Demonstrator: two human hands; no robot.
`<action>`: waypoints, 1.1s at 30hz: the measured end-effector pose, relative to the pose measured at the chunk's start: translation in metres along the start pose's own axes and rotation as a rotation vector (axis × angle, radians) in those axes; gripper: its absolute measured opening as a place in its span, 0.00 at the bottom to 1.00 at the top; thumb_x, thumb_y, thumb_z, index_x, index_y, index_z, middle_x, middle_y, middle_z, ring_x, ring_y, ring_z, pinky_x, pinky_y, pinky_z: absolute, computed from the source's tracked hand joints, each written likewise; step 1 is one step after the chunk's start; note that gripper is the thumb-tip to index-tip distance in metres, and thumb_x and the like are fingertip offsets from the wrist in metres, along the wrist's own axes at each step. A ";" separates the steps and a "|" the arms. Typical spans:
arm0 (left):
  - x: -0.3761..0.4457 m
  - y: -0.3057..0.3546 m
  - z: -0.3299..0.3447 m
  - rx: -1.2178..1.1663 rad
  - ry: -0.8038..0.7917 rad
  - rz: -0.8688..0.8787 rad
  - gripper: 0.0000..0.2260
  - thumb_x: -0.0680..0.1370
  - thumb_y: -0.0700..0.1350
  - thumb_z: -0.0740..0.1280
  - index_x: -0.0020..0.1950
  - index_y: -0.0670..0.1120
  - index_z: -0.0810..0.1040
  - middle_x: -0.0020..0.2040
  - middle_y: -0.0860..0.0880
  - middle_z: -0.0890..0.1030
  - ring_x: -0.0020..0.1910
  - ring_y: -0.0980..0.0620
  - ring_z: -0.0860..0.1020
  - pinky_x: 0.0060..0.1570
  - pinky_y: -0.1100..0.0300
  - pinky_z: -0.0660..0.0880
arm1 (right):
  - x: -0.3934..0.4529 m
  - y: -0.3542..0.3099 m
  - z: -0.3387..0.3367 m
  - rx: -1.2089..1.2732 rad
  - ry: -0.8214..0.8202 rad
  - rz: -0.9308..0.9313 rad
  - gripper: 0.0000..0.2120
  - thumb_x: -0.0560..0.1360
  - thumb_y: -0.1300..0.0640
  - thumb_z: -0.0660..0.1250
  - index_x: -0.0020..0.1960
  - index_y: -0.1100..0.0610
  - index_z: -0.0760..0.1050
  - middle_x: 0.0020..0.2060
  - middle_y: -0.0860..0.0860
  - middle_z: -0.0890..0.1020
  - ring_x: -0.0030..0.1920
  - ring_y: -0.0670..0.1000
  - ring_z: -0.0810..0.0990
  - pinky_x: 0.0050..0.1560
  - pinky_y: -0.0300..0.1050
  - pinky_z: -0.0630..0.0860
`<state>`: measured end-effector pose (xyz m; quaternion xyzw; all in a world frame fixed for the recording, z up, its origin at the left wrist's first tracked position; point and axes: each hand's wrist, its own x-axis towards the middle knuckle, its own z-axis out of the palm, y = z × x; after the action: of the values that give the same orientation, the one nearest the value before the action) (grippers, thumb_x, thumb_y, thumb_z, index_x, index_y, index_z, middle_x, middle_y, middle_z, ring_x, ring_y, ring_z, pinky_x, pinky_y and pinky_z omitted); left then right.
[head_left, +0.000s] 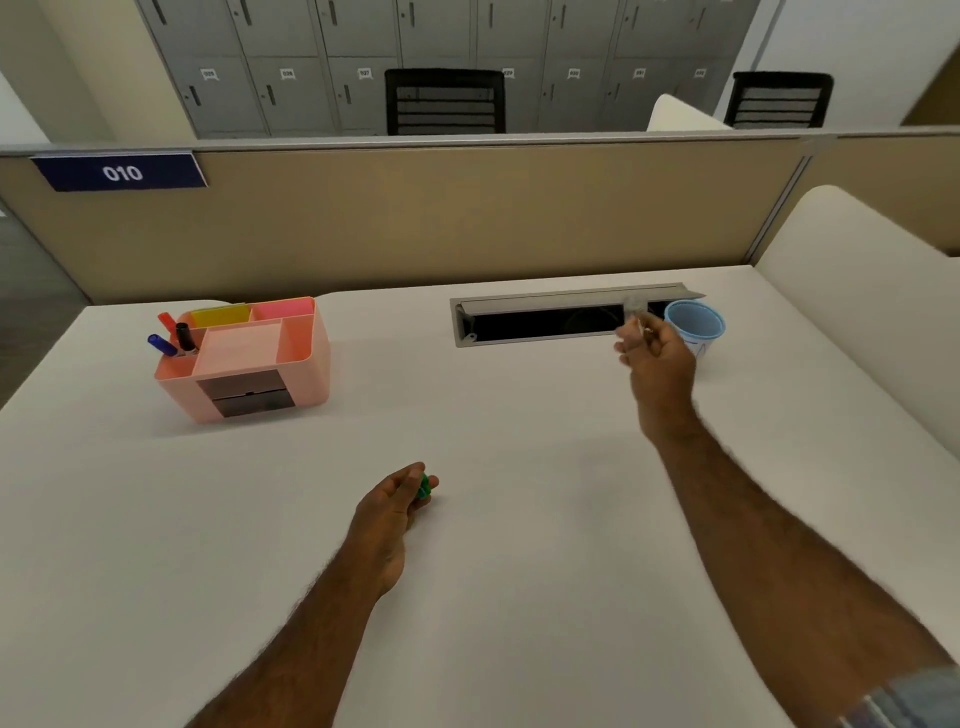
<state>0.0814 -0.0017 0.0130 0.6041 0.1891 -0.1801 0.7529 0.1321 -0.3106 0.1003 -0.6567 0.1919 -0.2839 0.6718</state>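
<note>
A small green piece (426, 487) is pinched in the curled fingers of the left hand (392, 506), low over the table (519, 545), and a pale clear bit (635, 312) is gripped by the right hand (657, 353) just beside the blue cup (696, 321). A drop into the cup is judged the step in hand, so a short carry over its rim and a release are called for. Neither item can be identified: one is half covered by fingers, the other blurred.
</note>
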 end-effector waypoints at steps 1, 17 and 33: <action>0.001 0.000 0.000 0.009 -0.006 0.003 0.10 0.80 0.47 0.65 0.59 0.46 0.79 0.52 0.48 0.84 0.50 0.53 0.79 0.47 0.62 0.72 | 0.014 0.000 -0.009 -0.024 0.035 -0.016 0.12 0.77 0.62 0.65 0.60 0.62 0.75 0.42 0.50 0.81 0.38 0.45 0.78 0.39 0.34 0.76; 0.019 -0.007 0.002 0.046 -0.027 0.030 0.11 0.81 0.48 0.62 0.61 0.49 0.79 0.56 0.47 0.84 0.56 0.50 0.79 0.59 0.54 0.68 | 0.128 0.010 -0.092 -1.020 0.163 0.063 0.25 0.76 0.61 0.65 0.71 0.62 0.64 0.61 0.67 0.77 0.63 0.66 0.74 0.62 0.55 0.72; 0.016 -0.012 0.005 0.100 -0.023 0.070 0.12 0.81 0.45 0.61 0.62 0.46 0.78 0.55 0.45 0.84 0.57 0.47 0.78 0.57 0.54 0.69 | 0.156 -0.010 -0.089 -1.751 -0.189 -0.165 0.25 0.76 0.56 0.65 0.72 0.55 0.65 0.62 0.60 0.77 0.61 0.61 0.73 0.59 0.54 0.72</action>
<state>0.0896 -0.0096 -0.0045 0.6450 0.1502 -0.1699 0.7298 0.1937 -0.4778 0.1220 -0.9680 0.2359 -0.0273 -0.0817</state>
